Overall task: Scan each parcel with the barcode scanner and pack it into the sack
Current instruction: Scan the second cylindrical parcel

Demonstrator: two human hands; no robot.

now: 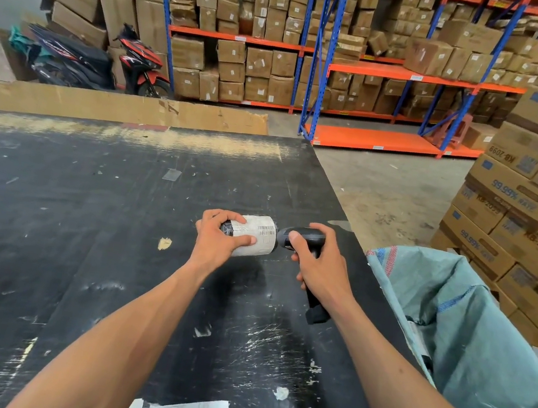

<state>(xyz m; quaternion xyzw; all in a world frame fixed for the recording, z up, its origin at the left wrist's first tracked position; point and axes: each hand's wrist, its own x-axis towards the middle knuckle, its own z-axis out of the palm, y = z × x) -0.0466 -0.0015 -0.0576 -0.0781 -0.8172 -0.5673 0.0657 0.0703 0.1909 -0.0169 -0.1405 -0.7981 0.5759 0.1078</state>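
Note:
My left hand (221,238) grips a small roll-shaped parcel (257,238) wrapped in white with a barcode label facing up, held just above the black table (84,229). My right hand (319,266) is closed around the handle of a black barcode scanner (297,237). The scanner's head sits right beside the parcel's right end, almost touching it. A green woven sack (470,336) stands with its mouth wide beside the table's right edge, to the right of my right hand.
Stacks of printed cardboard boxes (532,192) rise at the right behind the sack. Blue and orange shelving (366,68) full of boxes lines the back wall. A motorbike (101,59) is parked at the back left. A flat cardboard sheet (101,106) leans along the table's far edge.

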